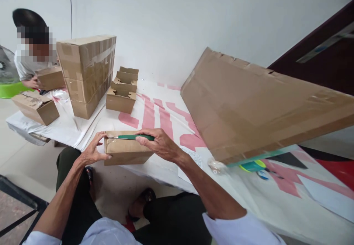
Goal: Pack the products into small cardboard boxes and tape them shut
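Note:
A closed brown cardboard box point(127, 155) lies at the table's near edge in front of me. My left hand point(95, 151) grips its left end, thumb low on the front and fingers at the top corner. In my right hand point(157, 141) is a green-handled tool point(132, 137) with a thin metal blade, laid along the top of the box. The blade's tip points left, close to my left fingers. Whether it cuts into the tape cannot be made out.
Tall taped boxes point(85, 71) and small open boxes point(121, 97) stand beyond. A large cardboard sheet point(257, 108) leans at right, near a tape roll point(217, 165). At left, a person point(30, 64) holds a box point(51, 78); another box point(37, 106) lies nearer.

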`<act>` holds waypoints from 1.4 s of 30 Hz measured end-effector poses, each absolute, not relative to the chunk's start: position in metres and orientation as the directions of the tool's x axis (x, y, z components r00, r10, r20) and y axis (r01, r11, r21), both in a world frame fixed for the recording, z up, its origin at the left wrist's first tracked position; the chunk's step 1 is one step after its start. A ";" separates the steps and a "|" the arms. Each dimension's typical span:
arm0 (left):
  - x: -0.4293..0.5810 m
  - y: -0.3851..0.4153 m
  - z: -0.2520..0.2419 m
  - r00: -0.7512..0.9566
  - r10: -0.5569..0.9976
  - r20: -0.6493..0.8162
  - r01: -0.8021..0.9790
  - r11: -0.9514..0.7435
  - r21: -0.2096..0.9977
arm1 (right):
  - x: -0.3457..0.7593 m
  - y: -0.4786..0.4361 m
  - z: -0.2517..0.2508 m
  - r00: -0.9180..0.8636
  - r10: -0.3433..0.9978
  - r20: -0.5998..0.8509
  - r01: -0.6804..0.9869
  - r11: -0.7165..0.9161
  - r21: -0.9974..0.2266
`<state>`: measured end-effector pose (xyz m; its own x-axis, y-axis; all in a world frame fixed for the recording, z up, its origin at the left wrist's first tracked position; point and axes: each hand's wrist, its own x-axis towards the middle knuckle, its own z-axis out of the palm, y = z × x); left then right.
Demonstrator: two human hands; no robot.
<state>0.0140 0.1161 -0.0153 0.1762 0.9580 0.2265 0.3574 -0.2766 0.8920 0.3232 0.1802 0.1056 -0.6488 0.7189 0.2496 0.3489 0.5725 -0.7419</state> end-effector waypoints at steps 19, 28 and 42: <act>0.014 0.116 -0.012 0.181 0.956 0.232 0.385 -0.286 0.877 | 0.288 0.210 0.109 -0.765 0.621 0.171 0.541 0.764 -0.352; 0.010 0.119 -0.009 0.185 0.953 0.239 0.427 -0.297 0.854 | 0.411 0.237 0.113 -0.543 0.807 0.232 0.693 0.587 -0.420; 0.004 0.124 0.012 0.310 0.934 0.177 0.504 -0.319 0.803 | 0.410 0.217 -0.082 -0.047 0.896 0.442 0.706 0.343 -0.620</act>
<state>0.0044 0.1240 0.0115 0.3095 0.9343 0.1768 0.5042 -0.3189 0.8026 0.4101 0.2169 -0.0816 -0.0473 0.8957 0.4421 0.7056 0.3432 -0.6199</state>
